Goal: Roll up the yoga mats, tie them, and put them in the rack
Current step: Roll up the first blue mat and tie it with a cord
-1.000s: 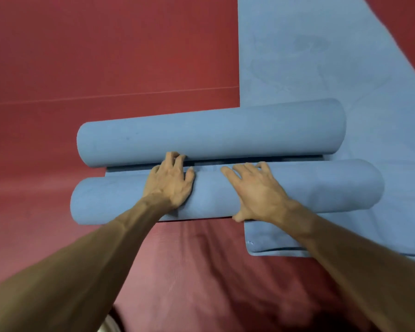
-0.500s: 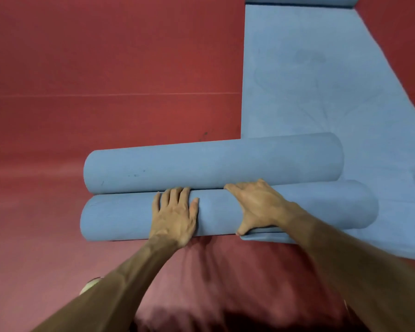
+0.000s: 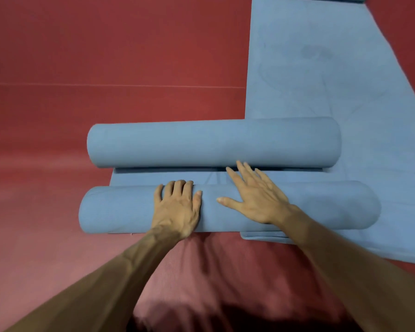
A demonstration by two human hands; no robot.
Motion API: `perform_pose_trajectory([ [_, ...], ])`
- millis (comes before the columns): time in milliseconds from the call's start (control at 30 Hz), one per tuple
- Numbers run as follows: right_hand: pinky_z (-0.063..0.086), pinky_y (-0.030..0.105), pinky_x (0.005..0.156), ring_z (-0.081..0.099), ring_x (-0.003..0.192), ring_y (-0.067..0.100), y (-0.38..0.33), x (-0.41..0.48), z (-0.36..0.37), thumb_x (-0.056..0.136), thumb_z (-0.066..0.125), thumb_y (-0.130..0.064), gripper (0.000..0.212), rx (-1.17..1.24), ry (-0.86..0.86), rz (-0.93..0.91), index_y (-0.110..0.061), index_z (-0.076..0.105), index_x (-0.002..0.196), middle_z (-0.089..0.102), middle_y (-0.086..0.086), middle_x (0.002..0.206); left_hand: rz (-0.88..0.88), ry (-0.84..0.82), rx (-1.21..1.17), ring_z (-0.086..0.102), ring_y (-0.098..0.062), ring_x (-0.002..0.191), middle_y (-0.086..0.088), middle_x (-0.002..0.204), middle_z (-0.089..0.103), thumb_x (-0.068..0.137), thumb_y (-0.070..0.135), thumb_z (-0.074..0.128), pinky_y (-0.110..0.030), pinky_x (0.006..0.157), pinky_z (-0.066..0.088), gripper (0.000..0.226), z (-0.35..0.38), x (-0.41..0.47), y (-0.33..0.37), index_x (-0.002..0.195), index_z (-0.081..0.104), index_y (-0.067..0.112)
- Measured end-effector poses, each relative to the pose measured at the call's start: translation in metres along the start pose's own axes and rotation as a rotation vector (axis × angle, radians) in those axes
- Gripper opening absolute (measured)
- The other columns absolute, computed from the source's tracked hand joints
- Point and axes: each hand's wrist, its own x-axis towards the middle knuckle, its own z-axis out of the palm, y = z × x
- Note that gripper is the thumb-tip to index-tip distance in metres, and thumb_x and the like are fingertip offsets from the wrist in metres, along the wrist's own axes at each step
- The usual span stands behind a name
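Note:
Two blue rolls lie side by side across the red floor. The near roll [image 3: 120, 209] has my left hand [image 3: 177, 207] lying on its top, palm down, fingers bent over its far side. My right hand [image 3: 254, 197] lies flat on the same roll, fingers spread and straight, reaching toward the far roll [image 3: 201, 142]. A flat strip of blue mat [image 3: 153, 177] shows between the two rolls. No tie or rack is in view.
Another blue mat [image 3: 321, 68] lies unrolled on the floor at the right, running away from me, with both rolls' right ends over it. The red padded floor [image 3: 106, 56] stretches to the left and behind.
Half a second ago the two rolls touched; now a gap with flat mat shows between them. My right hand's fingers have straightened and spread.

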Motion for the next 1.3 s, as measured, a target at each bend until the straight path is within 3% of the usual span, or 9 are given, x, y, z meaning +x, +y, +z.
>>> perform_pose_trajectory([
  [133, -0.001, 0.041, 0.121, -0.004, 0.149, 0.014, 0.003, 0.013, -0.003, 0.075, 0.007, -0.084, 0.098, -0.017, 0.054, 0.054, -0.028, 0.006, 0.155, 0.002, 0.004, 0.163, -0.013, 0.015, -0.007, 0.041, -0.016, 0.125, 0.005, 0.136, 0.047, 0.082, 0.048, -0.010, -0.039, 0.111, 0.021, 0.079, -0.002, 0.017, 0.000, 0.136, 0.043, 0.023],
  [233, 0.011, 0.042, 0.120, 0.026, 0.144, 0.020, 0.007, 0.021, 0.000, 0.094, 0.022, -0.064, 0.072, -0.044, 0.236, 0.087, -0.021, 0.029, 0.150, 0.036, 0.006, 0.152, -0.026, 0.067, -0.052, 0.043, -0.013, 0.124, 0.006, 0.134, 0.048, 0.083, 0.045, -0.003, -0.037, 0.107, 0.027, 0.071, -0.002, 0.029, 0.000, 0.130, 0.046, 0.023],
  [333, 0.033, 0.046, 0.110, 0.054, 0.119, 0.030, 0.008, 0.029, 0.003, 0.090, 0.028, -0.045, 0.063, -0.001, 0.463, 0.105, -0.006, 0.055, 0.132, 0.062, 0.013, 0.122, -0.003, 0.068, -0.061, 0.045, -0.014, 0.121, 0.005, 0.129, 0.050, 0.084, 0.043, 0.003, -0.034, 0.100, 0.032, 0.064, -0.003, 0.041, -0.002, 0.124, 0.049, 0.023],
  [533, 0.038, 0.044, 0.108, 0.050, 0.129, 0.031, 0.015, 0.049, 0.001, 0.088, 0.034, -0.033, 0.058, 0.077, 0.624, 0.119, 0.001, 0.057, 0.128, 0.057, 0.019, 0.133, 0.022, -0.059, -0.151, 0.044, -0.021, 0.125, -0.001, 0.138, 0.042, 0.096, 0.035, 0.024, -0.039, 0.101, 0.034, 0.044, -0.012, 0.078, -0.006, 0.133, 0.044, 0.023],
  [767, 0.045, 0.042, 0.077, 0.060, 0.087, 0.031, 0.015, 0.049, 0.007, 0.089, 0.050, -0.017, 0.024, -0.068, 0.881, -0.056, -0.010, 0.067, 0.104, 0.064, 0.007, 0.093, 0.023, -0.108, -0.245, 0.029, -0.019, 0.138, 0.000, 0.152, 0.023, 0.097, 0.034, 0.027, -0.041, 0.109, 0.029, 0.046, -0.017, 0.114, -0.011, 0.140, 0.040, 0.024],
  [967, 0.038, 0.048, 0.104, 0.056, 0.117, 0.030, 0.015, 0.032, 0.024, 0.095, 0.040, -0.045, 0.053, -0.150, 0.696, -0.044, -0.009, 0.059, 0.128, 0.061, 0.012, 0.125, -0.012, -0.176, -0.310, 0.038, -0.027, 0.134, 0.001, 0.156, 0.011, 0.080, 0.048, 0.018, -0.042, 0.110, 0.031, 0.070, -0.013, 0.154, -0.019, 0.142, 0.037, 0.020],
  [1100, 0.028, 0.060, 0.109, 0.042, 0.134, 0.034, 0.017, 0.039, 0.007, 0.063, 0.042, -0.087, 0.108, -0.229, 0.385, -0.039, -0.017, 0.041, 0.145, 0.049, 0.012, 0.142, -0.018, -0.133, -0.365, 0.044, -0.029, 0.126, 0.002, 0.153, 0.015, 0.081, 0.048, 0.021, -0.043, 0.107, 0.035, 0.069, -0.014, 0.166, -0.020, 0.137, 0.044, 0.015],
  [1233, 0.014, 0.058, 0.114, 0.007, 0.148, 0.031, 0.022, 0.044, -0.016, 0.047, 0.072, -0.078, 0.138, -0.287, 0.093, -0.044, -0.025, 0.004, 0.154, 0.012, 0.009, 0.161, -0.025, -0.045, -0.397, 0.045, -0.028, 0.123, -0.001, 0.151, 0.020, 0.094, 0.038, 0.033, -0.039, 0.106, 0.035, 0.048, -0.017, 0.168, -0.019, 0.125, 0.054, 0.008],
  [1300, 0.015, 0.054, 0.114, 0.005, 0.148, 0.028, 0.024, 0.046, -0.022, 0.048, 0.079, -0.070, 0.140, -0.294, 0.050, -0.052, -0.026, -0.001, 0.154, 0.008, 0.009, 0.160, -0.009, 0.013, -0.391, 0.044, -0.023, 0.125, -0.001, 0.149, 0.025, 0.094, 0.034, 0.037, -0.037, 0.104, 0.036, 0.043, -0.021, 0.166, -0.017, 0.120, 0.058, 0.007],
])
